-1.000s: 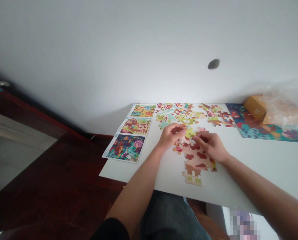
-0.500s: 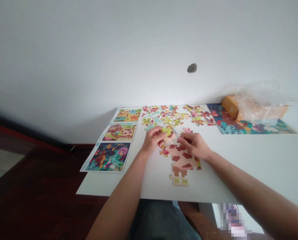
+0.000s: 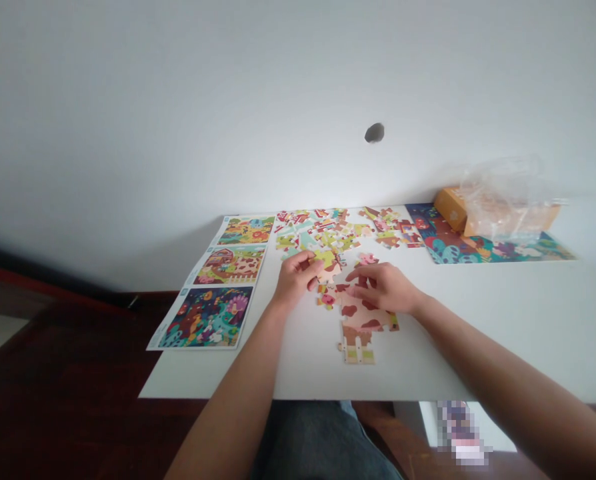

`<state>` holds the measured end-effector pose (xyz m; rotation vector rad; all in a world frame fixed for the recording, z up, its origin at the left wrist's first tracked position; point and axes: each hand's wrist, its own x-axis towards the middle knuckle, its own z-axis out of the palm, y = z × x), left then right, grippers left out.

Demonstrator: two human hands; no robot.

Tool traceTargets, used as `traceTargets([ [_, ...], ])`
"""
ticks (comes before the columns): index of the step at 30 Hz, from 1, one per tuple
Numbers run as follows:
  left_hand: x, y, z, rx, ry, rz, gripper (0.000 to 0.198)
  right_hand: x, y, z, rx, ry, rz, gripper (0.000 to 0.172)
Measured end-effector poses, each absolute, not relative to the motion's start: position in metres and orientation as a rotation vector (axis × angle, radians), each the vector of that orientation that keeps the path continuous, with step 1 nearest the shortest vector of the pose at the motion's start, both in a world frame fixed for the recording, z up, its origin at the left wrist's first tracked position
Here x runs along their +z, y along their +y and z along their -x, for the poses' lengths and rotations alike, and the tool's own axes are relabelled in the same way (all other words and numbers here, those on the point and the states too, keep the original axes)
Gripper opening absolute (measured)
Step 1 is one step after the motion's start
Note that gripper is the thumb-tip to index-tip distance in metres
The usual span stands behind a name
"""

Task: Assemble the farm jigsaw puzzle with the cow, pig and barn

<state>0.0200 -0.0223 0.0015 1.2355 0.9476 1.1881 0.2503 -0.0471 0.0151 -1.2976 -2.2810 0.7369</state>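
A yellow-green and cream jigsaw piece [image 3: 327, 261], perhaps several joined, is pinched between the thumb and fingers of my left hand [image 3: 296, 279], above the table. My right hand [image 3: 385, 287] lies over the top of a joined cow-patterned puzzle section [image 3: 361, 319], its fingers apart and nothing visible between them. Part of that section is hidden under this hand. A white-fence piece [image 3: 359, 353] joins its lower end. Just left of it is a small piece with a pink-red figure [image 3: 327, 299]. Beyond my right hand sits a pink pig piece [image 3: 368, 259].
Loose puzzle pieces [image 3: 323, 227] spread along the back of the white table [image 3: 478, 320]. A reference sheet with three pictures [image 3: 211, 317] lies at the left. At the back right, an orange box [image 3: 451, 208] with a clear plastic bag [image 3: 508, 193] stands on a dark finished puzzle [image 3: 435, 243].
The fingers of my right hand have spread apart over the cow section. My left hand still holds its piece near the same spot. The whole view has shifted slightly.
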Motion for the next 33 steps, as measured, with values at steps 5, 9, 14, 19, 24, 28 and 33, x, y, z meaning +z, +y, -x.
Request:
traceTargets([
  [5,0.002,-0.027,-0.022,0.914,0.91,-1.424,0.033,0.011,-0.052,-0.237,0.966,-1.965,1.253,0.045],
  [9,0.001,-0.026,-0.019,0.919,0.89,-1.426,0.031,0.01,-0.052,-0.234,1.028,-1.897,1.228,0.046],
  [14,-0.001,-0.023,-0.017,0.959,0.927,-1.428,0.032,0.011,-0.047,-0.242,0.939,-1.962,1.232,0.041],
  [19,-0.004,-0.019,-0.018,1.08,1.056,-1.326,0.027,0.013,-0.041,-0.258,0.605,-2.306,1.272,0.022],
  [24,-0.005,-0.018,-0.021,1.144,1.169,-1.254,0.028,0.016,-0.046,-0.261,0.565,-2.595,1.208,0.02],
  [28,-0.008,-0.017,-0.022,1.143,1.168,-1.236,0.03,0.017,-0.048,-0.256,0.539,-2.561,1.244,0.019],
  [33,-0.007,-0.017,-0.022,1.167,1.167,-1.237,0.029,0.032,-0.067,-0.251,0.447,-2.446,1.391,0.025],
])
